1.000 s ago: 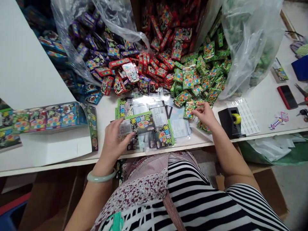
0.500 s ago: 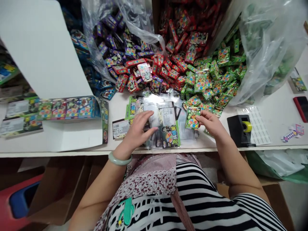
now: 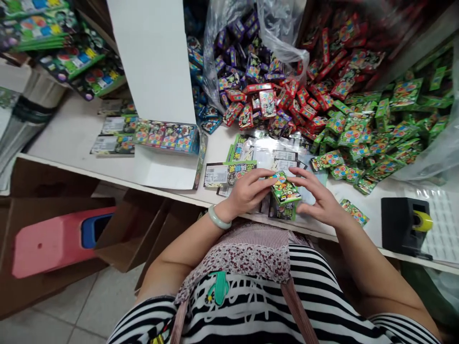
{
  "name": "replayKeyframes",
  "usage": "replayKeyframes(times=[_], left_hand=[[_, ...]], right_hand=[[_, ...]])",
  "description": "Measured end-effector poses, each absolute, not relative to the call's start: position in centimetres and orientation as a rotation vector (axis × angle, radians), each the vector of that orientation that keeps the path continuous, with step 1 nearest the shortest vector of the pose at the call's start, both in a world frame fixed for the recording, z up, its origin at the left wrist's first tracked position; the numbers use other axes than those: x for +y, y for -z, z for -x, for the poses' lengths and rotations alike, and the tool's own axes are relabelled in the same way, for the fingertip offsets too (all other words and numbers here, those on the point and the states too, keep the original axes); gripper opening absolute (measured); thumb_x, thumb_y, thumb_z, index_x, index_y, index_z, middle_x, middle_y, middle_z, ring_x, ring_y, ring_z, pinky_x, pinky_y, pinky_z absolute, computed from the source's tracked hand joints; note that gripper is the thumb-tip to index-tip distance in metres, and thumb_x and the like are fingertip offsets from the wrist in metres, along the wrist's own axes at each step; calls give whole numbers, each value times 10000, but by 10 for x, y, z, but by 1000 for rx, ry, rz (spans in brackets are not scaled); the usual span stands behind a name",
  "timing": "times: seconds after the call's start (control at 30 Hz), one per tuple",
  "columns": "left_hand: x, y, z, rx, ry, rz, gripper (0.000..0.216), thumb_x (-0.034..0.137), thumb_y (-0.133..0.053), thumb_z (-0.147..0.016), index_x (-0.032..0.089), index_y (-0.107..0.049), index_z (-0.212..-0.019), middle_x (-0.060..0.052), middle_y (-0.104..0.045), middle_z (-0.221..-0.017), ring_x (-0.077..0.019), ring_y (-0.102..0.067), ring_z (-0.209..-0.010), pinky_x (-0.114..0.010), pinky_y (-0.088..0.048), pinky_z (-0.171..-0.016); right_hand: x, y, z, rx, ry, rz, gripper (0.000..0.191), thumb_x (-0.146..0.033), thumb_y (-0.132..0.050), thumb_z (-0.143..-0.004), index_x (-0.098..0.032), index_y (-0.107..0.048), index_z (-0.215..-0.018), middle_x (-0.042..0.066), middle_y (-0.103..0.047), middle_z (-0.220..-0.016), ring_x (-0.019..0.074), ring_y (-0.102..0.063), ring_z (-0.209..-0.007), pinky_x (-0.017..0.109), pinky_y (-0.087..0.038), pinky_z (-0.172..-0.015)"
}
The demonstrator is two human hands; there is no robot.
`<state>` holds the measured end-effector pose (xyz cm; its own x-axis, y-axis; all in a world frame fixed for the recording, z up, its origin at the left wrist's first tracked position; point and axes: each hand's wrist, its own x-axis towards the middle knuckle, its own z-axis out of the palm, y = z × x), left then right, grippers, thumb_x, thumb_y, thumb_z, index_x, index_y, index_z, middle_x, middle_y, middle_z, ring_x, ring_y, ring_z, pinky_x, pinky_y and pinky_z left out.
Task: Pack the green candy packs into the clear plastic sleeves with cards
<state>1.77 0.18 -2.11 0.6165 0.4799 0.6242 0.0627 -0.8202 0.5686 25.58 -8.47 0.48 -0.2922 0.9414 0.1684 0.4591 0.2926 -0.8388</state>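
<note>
Closest in, a striped top and a flowered apron fill the bottom of the view, with a pale green bangle on the left wrist. Just past the desk edge, both hands meet on one small green box. The left hand has its fingers closed on the box's left side, and the right hand has its fingers gripping the right side, so the box is held tilted between them just above the desk's near edge. Under the hands lies a loose stack of clear sleeves and printed cards (the print is too small to read). One stray green box lies just right of the right hand, and a black tape dispenser with a yellow roll stands further right beside a sheet of stickers. To the left, a filled display pack lies at the foot of an upright white board. Below the desk on that side are cardboard boxes and a red stool. Beyond the stack the desk is heaped with boxes: a green pile on the right, a red pile in the middle, and a purple pile spilling from a clear plastic bag at the back.
</note>
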Motion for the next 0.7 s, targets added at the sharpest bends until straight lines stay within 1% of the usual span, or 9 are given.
replayKeyframes(times=[0.07, 0.13, 0.23, 0.3, 0.37, 0.53, 0.57, 0.63, 0.7], left_hand=[[1, 24, -11, 400, -1134, -2380, 415, 141, -568, -958, 288, -561, -1346, -104, -675, -1228, -192, -656, -1157, -394, -583, -934], [-3, 28, -4, 363, -1113, -2388, 408, 165, -557, -969, 283, -546, -1359, -104, -679, -1213, -185, -667, -1146, -377, -601, -912], [-10, 34, 5, 325, -1029, -2440, 411, 170, -535, -975, 283, -533, -1371, -104, -681, -1217, -184, -673, -1151, -376, -612, -916], [-15, 37, 12, 303, -1002, -2482, 432, 143, -544, -959, 279, -541, -1369, -105, -690, -1213, -191, -673, -1163, -394, -605, -949], [-18, 39, 17, 284, -1009, -2483, 454, 130, -557, -945, 270, -541, -1376, -111, -699, -1203, -194, -677, -1159, -398, -604, -957], [-17, 39, 24, 253, -1006, -2463, 487, 136, -578, -942, 228, -509, -1415, -134, -705, -1169, -193, -691, -1109, -349, -618, -892], [-15, 37, 26, 254, -977, -2459, 498, 148, -582, -945, 241, -498, -1427, -131, -698, -1189, -194, -685, -1123, -356, -611, -911], [-5, 35, 34, 324, -876, -2437, 582, 247, -628, -942, 269, -423, -1487, -141, -648, -1306, -228, -631, -1232, -434, -563, -1023], [11, 35, 46, 510, -705, -2420, 814, 409, -706, -885, 271, -279, -1565, -176, -504, -1489, -306, -471, -1412, -551, -422, -1166]], right_hand=[[-83, -5, -255, -1964, -931, 1210, 601, -541, -671, -875, -331, -533, -1421, 112, -448, -1566, 301, -403, -1464, 550, -350, -1185], [-82, -7, -251, -2038, -995, 1170, 592, -487, -680, -884, -341, -518, -1435, 105, -452, -1569, 290, -395, -1474, 561, -331, -1198], [-82, -12, -245, -2093, -1175, 1167, 632, -498, -730, -838, -340, -530, -1416, 99, -469, -1564, 296, -436, -1451, 555, -377, -1177], [-81, -14, -241, -2083, -1258, 1199, 589, -520, -729, -829, -320, -573, -1361, 105, -486, -1552, 301, -463, -1432, 549, -408, -1156], [-80, -14, -238, -2069, -1286, 1209, 547, -529, -723, -830, -299, -601, -1311, 119, -520, -1520, 304, -483, -1417, 549, -422, -1144], [-77, -8, -228, -2119, -1277, 1114, 649, -501, -795, -766, -297, -576, -1342, 125, -562, -1473, 316, -506, -1392, 559, -435, -1127], [-77, -7, -228, -2116, -1257, 1100, 633, -480, -789, -777, -303, -574, -1345, 119, -572, -1459, 312, -516, -1381, 555, -440, -1121], [-74, -6, -232, -2082, -1182, 1124, 600, -471, -780, -787, -308, -583, -1330, 114, -585, -1430, 311, -534, -1355, 551, -451, -1107], [-69, -5, -241, -2003, -1078, 1233, 593, -516, -785, -768, -303, -605, -1291, 123, -571, -1425, 327, -534, -1341, 548, -480, -1069]])
